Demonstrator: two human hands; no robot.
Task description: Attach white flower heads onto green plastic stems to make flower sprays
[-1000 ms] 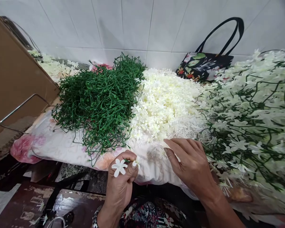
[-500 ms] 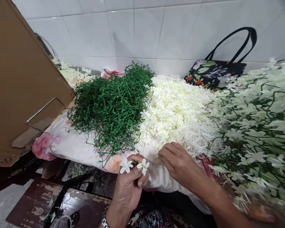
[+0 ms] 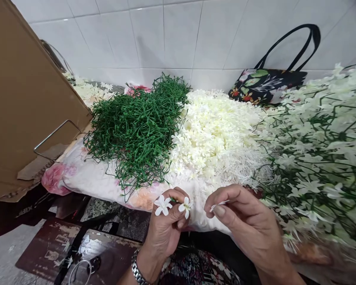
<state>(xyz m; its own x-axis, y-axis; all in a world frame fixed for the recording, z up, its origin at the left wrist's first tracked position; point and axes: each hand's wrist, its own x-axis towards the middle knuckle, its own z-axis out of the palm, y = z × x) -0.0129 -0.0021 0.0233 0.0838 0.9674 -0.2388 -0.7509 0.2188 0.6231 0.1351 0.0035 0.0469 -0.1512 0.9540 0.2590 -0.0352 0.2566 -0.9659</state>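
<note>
My left hand (image 3: 168, 225) is closed on a green stem that carries two white artificial flowers (image 3: 163, 205); most of the stem is hidden by the fingers. To its right, my right hand (image 3: 246, 221) pinches a small white flower piece (image 3: 218, 205) between thumb and forefinger, apart from the left hand's flowers. Beyond both hands lies a heap of loose white flower heads (image 3: 213, 122), with thin white strands (image 3: 246, 166) at its near right side. Left of that heap is a tangled pile of green plastic stems (image 3: 136, 130).
A flower-print cloth (image 3: 89, 178) covers the work surface. At the right stands a mass of white flowers on green stems (image 3: 323, 158). A black floral bag (image 3: 267, 87) leans on the tiled wall (image 3: 178, 35). A cardboard box (image 3: 26, 99) stands at left, above a worn brown board (image 3: 106, 241).
My right hand has come back from the edge of the white heap toward my left hand, and a white flower piece now shows in its fingertips. The left hand keeps its hold.
</note>
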